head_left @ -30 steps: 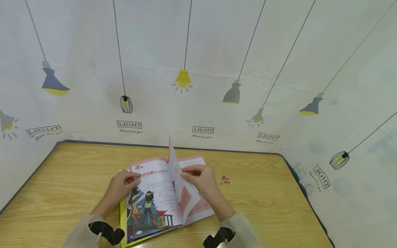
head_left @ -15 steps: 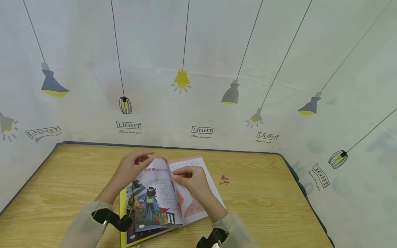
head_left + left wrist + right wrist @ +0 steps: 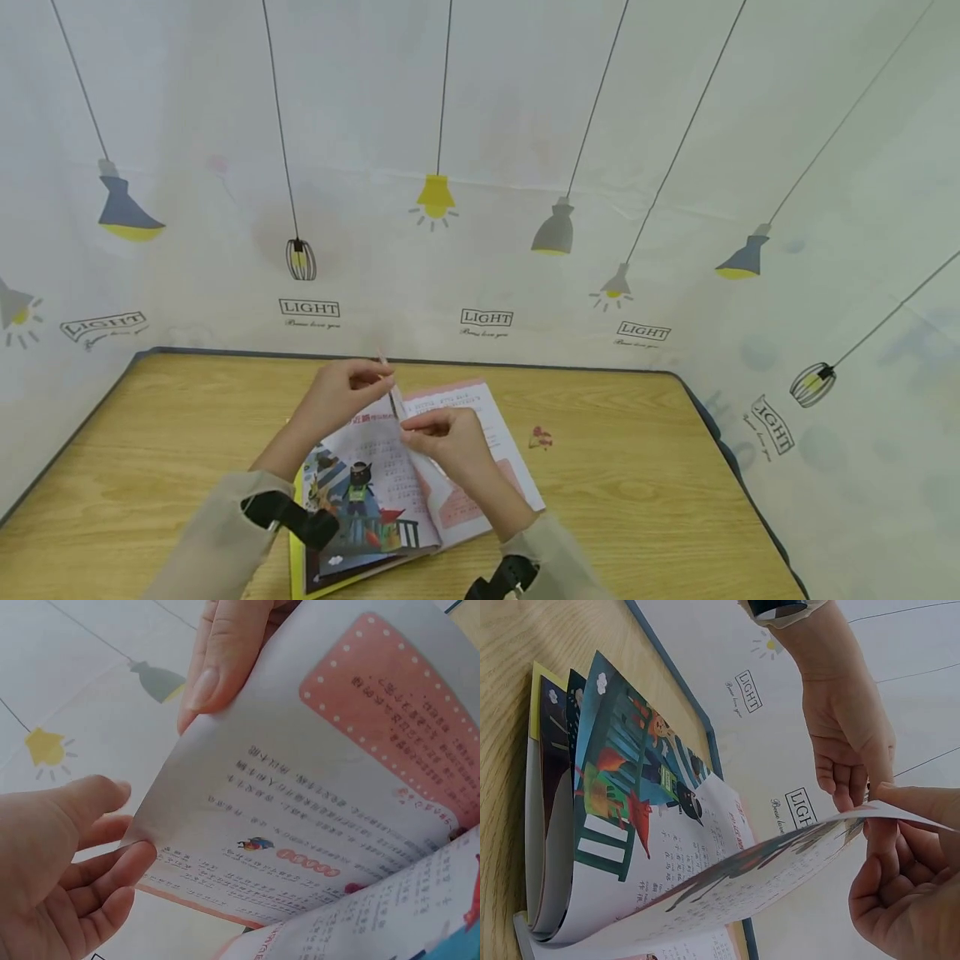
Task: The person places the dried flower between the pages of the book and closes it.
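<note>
An open picture book [image 3: 375, 508] lies on the wooden table, an illustrated page with cartoon animals on its left side. One page [image 3: 247, 772] stands lifted from the book, curving upward in the right wrist view. My right hand [image 3: 457, 446] pinches this page at its outer edge, the thumb flat on the paper in the left wrist view. At the page's upper corner is my left hand [image 3: 337, 404]; a fingertip touches the edge, while the thumb [image 3: 105, 796] is apart from that finger. From the head, the raised page is seen nearly edge-on.
The wooden table [image 3: 637, 483] has a dark blue rim [image 3: 525, 365]. Behind it hangs a pale sheet [image 3: 360, 150] printed with lamps and LIGHT labels. A small reddish mark [image 3: 540, 437] is on the tabletop right of the book. Black straps [image 3: 288, 517] circle both wrists.
My left hand has left the book's left page and moved up and right to the raised page's edge. The right hand has carried the page leftward, still pinching it.
</note>
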`<state>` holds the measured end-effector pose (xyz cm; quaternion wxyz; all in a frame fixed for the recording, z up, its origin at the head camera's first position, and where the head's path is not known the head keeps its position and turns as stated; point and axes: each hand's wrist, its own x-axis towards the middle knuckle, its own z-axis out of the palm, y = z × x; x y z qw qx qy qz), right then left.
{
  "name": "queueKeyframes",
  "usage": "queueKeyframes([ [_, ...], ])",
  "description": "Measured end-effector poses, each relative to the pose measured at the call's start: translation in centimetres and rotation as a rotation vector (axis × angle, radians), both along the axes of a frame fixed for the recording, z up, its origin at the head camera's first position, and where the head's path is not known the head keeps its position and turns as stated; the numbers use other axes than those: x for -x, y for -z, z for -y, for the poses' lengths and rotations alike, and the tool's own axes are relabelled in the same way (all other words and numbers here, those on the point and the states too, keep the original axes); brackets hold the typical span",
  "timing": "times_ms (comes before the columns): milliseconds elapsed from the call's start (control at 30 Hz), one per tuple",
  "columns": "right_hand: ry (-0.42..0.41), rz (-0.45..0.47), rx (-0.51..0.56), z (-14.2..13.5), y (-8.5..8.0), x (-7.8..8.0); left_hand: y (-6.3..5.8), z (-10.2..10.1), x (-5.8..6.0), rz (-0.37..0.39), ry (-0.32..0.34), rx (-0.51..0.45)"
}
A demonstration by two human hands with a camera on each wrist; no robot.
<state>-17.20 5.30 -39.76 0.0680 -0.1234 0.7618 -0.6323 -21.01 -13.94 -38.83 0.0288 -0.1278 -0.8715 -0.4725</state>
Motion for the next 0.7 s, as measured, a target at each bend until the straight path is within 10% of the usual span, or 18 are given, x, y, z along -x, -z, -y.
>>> queueKeyframes([
  [700,-0.056,-0.013,0.020,1.0,0.8,-0.4,0.6,2.0,-0.9,0.032,-0.054,0.038],
])
